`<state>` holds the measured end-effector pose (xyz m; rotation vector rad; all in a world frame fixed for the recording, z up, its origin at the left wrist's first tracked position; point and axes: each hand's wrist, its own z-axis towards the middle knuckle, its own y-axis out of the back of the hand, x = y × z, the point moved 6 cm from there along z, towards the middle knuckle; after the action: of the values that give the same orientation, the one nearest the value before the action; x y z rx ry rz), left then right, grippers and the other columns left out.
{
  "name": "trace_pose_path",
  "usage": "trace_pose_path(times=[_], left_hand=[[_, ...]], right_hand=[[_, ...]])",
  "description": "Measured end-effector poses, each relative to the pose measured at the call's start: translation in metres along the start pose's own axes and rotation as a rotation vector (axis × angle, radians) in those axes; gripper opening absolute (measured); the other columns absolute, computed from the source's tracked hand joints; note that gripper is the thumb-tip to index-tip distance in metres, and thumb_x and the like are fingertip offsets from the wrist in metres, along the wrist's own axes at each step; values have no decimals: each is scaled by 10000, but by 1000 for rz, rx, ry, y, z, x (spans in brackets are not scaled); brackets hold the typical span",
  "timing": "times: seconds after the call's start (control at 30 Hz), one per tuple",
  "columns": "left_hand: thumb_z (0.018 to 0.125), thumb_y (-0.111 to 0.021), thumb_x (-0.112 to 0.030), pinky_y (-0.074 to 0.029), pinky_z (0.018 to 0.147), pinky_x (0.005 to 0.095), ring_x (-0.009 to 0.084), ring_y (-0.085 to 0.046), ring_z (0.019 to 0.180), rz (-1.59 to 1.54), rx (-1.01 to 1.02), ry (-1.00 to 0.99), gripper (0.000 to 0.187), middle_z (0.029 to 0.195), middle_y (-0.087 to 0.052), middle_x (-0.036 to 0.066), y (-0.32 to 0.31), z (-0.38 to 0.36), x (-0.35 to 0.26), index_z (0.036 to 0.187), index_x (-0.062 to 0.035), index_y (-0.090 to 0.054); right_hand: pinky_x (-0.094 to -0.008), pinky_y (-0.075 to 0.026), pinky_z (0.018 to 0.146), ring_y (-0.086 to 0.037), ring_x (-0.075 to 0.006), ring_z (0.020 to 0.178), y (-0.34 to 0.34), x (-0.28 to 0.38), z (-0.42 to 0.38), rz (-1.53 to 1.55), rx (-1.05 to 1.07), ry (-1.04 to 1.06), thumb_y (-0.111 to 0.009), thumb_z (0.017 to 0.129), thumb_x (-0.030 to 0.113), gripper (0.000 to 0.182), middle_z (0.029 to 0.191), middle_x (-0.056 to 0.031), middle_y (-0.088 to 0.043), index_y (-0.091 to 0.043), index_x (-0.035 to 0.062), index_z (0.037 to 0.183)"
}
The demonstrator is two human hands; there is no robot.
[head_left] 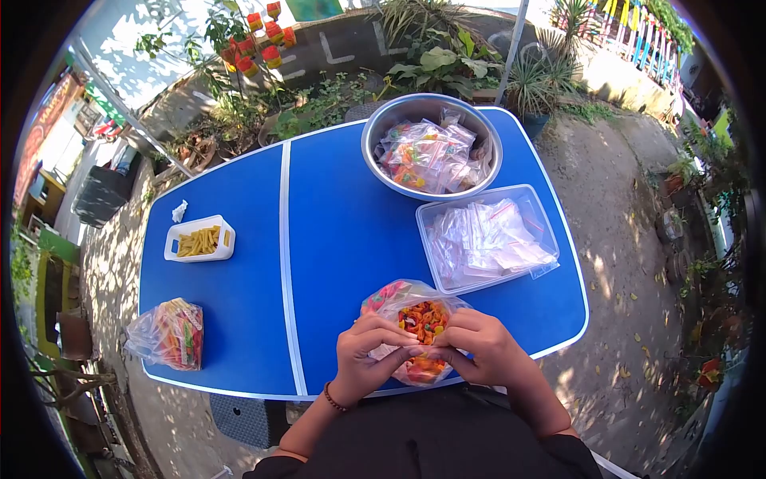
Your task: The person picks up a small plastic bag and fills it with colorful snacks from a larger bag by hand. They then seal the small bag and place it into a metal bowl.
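My left hand [371,349] and my right hand [481,343] meet at the table's near edge, fingertips pinched close together. Between them is what looks like the edge of a small clear plastic bag, mostly hidden by my fingers. Right beneath lies a large open plastic bag [388,297] full of small orange, red and yellow pieces [423,318], perhaps wrapped sweets or snacks. Beyond my right hand, a clear plastic bin [545,223] holds a pile of flat, small zip bags [483,239]. Farther back stands a steel bowl [375,164] heaped with filled small bags [427,152].
On the left half of the blue folding table [239,303] are a white tub [215,257] of yellowish sticks, a crumpled white scrap [179,211] and a plastic bag [177,335] of pink and yellow contents. A metal pole [515,52] and potted plants [542,80] stand behind.
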<state>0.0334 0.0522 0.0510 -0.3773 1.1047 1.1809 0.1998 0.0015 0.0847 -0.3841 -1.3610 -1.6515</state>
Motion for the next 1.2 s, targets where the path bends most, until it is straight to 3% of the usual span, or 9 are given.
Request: trace_pose_path(times=[0.2,0.37,0.57,0.7,0.73,0.83,0.93,1.03,1.2], left_hand=[[743,-861,-146,-446,728,253,113,-617,834,-88,17,99,313,1009,-682,73,-1,0,12,1001,-49,-713],[846,-777,-225,-429,723,236,100,-560,852,-233,-184,222,439,1224,-550,97,9,-6,32,1202,-26,-612],[877,-744,-193,-435,738,232,97,-559,858,-283,-231,288,380,1209,-547,92,13,-6,46,1186,-14,-612],[891,-732,-188,-468,782,248,94,-555,880,-255,-194,306,372,1207,-534,96,11,-6,49,1185,-6,-595],[893,-730,-182,-468,781,248,95,-558,878,-251,-186,309,366,1203,-535,95,11,-6,50,1184,-6,-595],[897,-724,-158,-468,776,249,99,-565,864,-290,-161,336,347,1184,-537,92,9,-4,51,1180,-4,-594],[899,-717,-128,-468,767,249,101,-572,855,-329,-138,352,328,1162,-540,86,5,-4,54,1175,-1,-594],[900,-712,-109,-470,756,252,101,-578,853,-338,-100,350,315,1143,-547,82,0,-1,56,1170,3,-595],[900,-707,-92,-472,739,252,103,-586,849,-337,-53,329,291,1132,-557,84,-9,7,52,1152,5,-600]], right_hand=[[-340,-522,636,-649,-280,749,-2,-8,7,151,1,-96,-694,827,11,98,846,-116,-634,-656,-2,916],[-321,-511,619,-651,-244,692,18,-31,27,154,-125,-220,-667,863,6,72,812,-127,-636,-650,-24,926],[-221,-506,568,-626,-80,609,44,-77,84,375,-384,-351,-572,983,58,109,713,-44,-641,-622,-36,963],[-250,-570,692,-694,-142,786,53,-111,116,508,-526,-280,-539,998,48,175,890,-108,-661,-608,-56,1121],[-262,-578,769,-700,-180,909,52,-118,120,525,-538,-272,-531,990,10,282,1064,-155,-653,-559,-61,1262],[-278,-581,759,-708,-207,880,52,-123,112,304,-633,-308,-584,955,23,292,1066,-159,-681,-586,-53,1236],[-269,-576,726,-713,-237,848,54,-109,96,98,-554,-290,-612,904,-19,313,1119,-198,-663,-601,-33,1216],[-312,-572,726,-687,-263,887,45,-113,74,-21,-241,-419,-677,831,-8,328,1091,-200,-640,-650,29,1156],[-389,-533,835,-614,-302,996,14,-105,62,-555,71,-469,-784,724,126,365,975,-109,-620,-700,117,1079]])
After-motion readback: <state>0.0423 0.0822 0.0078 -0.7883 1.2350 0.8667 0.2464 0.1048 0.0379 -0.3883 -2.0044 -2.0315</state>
